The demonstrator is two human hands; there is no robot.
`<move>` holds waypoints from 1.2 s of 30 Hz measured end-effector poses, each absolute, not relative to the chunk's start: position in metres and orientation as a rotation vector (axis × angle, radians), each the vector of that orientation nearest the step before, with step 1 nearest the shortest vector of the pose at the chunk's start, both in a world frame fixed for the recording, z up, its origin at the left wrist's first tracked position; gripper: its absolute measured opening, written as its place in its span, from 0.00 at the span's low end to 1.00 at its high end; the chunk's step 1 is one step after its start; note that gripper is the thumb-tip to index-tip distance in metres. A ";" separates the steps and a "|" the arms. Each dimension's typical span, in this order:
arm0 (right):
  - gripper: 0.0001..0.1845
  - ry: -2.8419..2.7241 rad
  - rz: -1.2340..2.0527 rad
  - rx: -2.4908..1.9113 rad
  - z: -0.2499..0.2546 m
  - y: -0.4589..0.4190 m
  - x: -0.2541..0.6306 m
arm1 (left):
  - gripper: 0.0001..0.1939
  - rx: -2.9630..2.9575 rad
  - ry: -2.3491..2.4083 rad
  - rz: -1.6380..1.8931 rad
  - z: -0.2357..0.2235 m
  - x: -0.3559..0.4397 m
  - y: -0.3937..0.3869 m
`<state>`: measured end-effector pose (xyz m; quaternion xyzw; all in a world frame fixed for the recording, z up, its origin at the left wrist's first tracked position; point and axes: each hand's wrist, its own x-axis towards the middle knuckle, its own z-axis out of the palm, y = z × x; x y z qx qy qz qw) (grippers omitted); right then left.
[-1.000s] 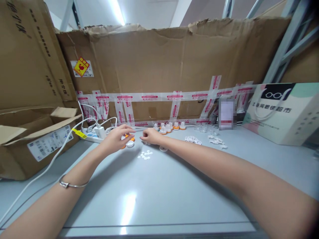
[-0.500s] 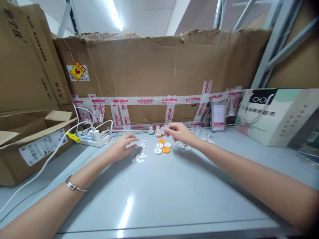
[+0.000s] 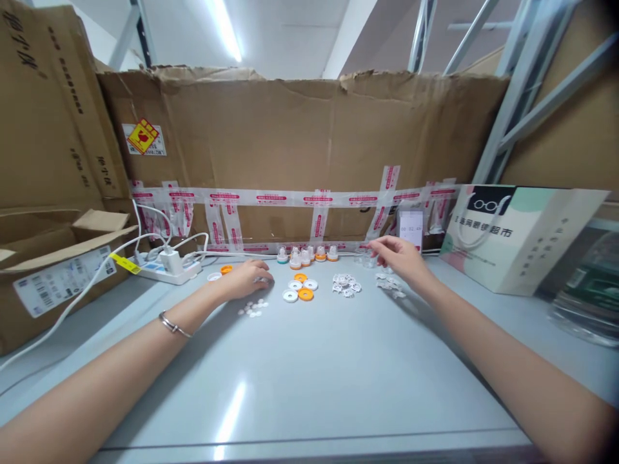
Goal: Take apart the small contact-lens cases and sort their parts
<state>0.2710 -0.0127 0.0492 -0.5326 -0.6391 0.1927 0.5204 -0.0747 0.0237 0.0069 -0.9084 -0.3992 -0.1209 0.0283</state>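
Note:
My left hand (image 3: pixel 245 280) is low over small white plastic parts (image 3: pixel 262 281), its fingers curved and apart. Nearer to me lie several small white discs (image 3: pixel 252 309). At the far right my right hand (image 3: pixel 397 254) reaches to some clear plastic cups (image 3: pixel 366 259), thumb and fingertips a little apart; nothing shows between them. Orange rings (image 3: pixel 305 294) and white rings (image 3: pixel 290 296) lie in a cluster between the hands. White clip-like parts (image 3: pixel 346 285) lie right of the rings, and more white parts (image 3: pixel 389 285) sit below my right hand.
Clear-domed pieces with coloured bases (image 3: pixel 305 258) stand in a row at the back. A power strip (image 3: pixel 181 270) with cables and an open carton (image 3: pixel 62 277) are on the left. A phone (image 3: pixel 411 228), a paper bag (image 3: pixel 503 241) and a clear bottle (image 3: pixel 590 290) stand right.
My right hand has moved right, from the domed pieces to the clear cups. My left hand has lowered onto the small white parts. The view has shifted slightly right.

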 end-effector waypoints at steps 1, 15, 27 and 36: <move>0.12 -1.485 0.485 -1.287 0.049 -0.010 0.276 | 0.13 -2.805 -1.247 -0.409 0.005 -0.077 0.025; 0.14 -1.695 0.457 -1.295 0.033 -0.005 0.270 | 0.18 -2.368 -1.943 -0.883 0.010 0.024 0.058; 0.17 -1.785 0.478 -1.256 0.038 -0.022 0.249 | 0.14 -2.478 -1.891 -1.068 0.033 0.012 0.027; 0.18 -2.062 0.708 -1.036 0.021 -0.053 0.197 | 0.12 -3.143 -1.510 -0.981 0.020 0.002 -0.065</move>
